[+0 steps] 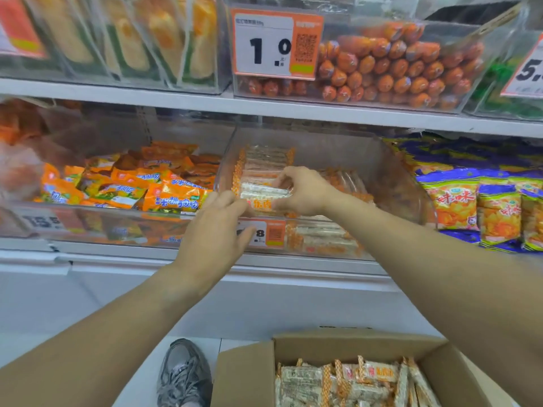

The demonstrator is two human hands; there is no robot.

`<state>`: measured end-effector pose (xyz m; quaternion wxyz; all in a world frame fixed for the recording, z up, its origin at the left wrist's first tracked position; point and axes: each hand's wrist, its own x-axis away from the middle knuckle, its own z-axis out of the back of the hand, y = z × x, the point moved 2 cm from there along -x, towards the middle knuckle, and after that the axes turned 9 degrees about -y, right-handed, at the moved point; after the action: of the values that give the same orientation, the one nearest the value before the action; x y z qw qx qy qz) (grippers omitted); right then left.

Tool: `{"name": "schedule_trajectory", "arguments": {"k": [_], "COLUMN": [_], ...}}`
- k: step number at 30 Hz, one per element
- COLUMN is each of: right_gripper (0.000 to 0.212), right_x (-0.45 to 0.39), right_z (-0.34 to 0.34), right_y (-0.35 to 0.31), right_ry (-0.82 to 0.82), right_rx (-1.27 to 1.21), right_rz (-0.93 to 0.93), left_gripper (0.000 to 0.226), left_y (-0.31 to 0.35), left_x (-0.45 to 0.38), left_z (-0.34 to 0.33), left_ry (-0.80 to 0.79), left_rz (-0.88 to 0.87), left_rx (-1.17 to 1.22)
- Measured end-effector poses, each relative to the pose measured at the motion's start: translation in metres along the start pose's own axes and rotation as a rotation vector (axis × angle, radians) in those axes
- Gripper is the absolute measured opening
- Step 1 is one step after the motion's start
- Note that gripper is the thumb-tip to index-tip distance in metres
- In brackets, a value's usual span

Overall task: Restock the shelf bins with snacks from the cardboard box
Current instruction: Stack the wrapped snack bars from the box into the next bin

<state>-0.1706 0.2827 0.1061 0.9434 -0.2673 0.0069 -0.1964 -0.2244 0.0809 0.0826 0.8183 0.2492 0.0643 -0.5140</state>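
While pinched in both hands: clear-wrapped, orange-edged white snack bar [264,193].

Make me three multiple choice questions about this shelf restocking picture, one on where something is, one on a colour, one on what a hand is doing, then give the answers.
1. Where is the cardboard box?
A. top shelf
B. floor, below the hands
C. inside a bin

2. Main colour of the 1.0 price tag border?
A. orange
B. blue
C. green

3. The right hand is:
A. hanging idle
B. gripping the box
C. holding snack bars in the clear bin

Answers: B, the box sits low beside the grey shoe; A, its frame is orange; C, its fingers curl on the packets.
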Motion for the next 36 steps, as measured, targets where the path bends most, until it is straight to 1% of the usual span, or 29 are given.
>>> {"name": "schedule_trajectory", "arguments": {"k": [5,9,12,14,21,24,26,28,29,31,32,33,34,36], "right_gripper": [0.049,0.055,0.048,0.044,0.037,0.038,0.034,0.023,0.016,0.009,0.010,0.010,0.010,0.008], "right_x": [-0.021,-0.024,-0.020,-0.019,-0.025,-0.019,-0.005,0.023,0.042,0.085,0.107,0.127,0.146,0.176], "right_z": [-0.012,-0.017,-0.019,-0.018,-0.019,-0.016,-0.008,0.001,0.005,0.005,0.001,-0.007,-0.017,-0.045], "right_y": [0.001,-0.002,-0.004,-0.004,0.001,0.000,-0.002,-0.003,-0.004,0.000,0.006,0.015,0.029,0.071], "right_ry": [0.140,0.162,0.185,0.161,0.164,0.178,0.261,0.426,0.524,0.673,0.698,0.684,0.644,0.513], "right_rx": [0.131,0.181,0.282,0.324,0.282,0.283,0.255,0.198,0.165,0.110,0.091,0.079,0.071,0.063], "right_rz": [-0.010,0.010,0.020,0.008,0.067,0.080,0.121,0.259,0.354,0.513,0.559,0.587,0.592,0.528], "left_gripper": [0.011,0.012,0.012,0.011,0.011,0.010,0.010,0.009,0.007,0.004,0.003,0.003,0.004,0.005], "left_y": [-0.002,-0.001,0.000,0.000,0.001,-0.002,-0.003,-0.002,0.000,0.012,0.020,0.029,0.039,0.059], "left_x": [-0.005,-0.008,-0.010,-0.011,-0.011,-0.011,-0.012,-0.014,-0.014,-0.015,-0.015,-0.014,-0.011,0.000], "left_z": [-0.002,-0.005,-0.007,-0.007,-0.010,-0.010,-0.010,-0.010,-0.008,-0.006,-0.007,-0.010,-0.016,-0.039], "left_ry": [0.010,0.008,0.003,0.004,0.036,0.037,0.034,0.050,0.081,0.142,0.136,0.094,0.015,-0.221], "left_rz": [0.008,0.029,0.046,0.056,0.062,0.063,0.072,0.070,0.040,-0.090,-0.159,-0.211,-0.242,-0.270], "left_rx": [0.038,0.029,0.030,0.036,0.033,0.010,-0.015,-0.026,-0.022,0.016,0.047,0.084,0.126,0.188]}}
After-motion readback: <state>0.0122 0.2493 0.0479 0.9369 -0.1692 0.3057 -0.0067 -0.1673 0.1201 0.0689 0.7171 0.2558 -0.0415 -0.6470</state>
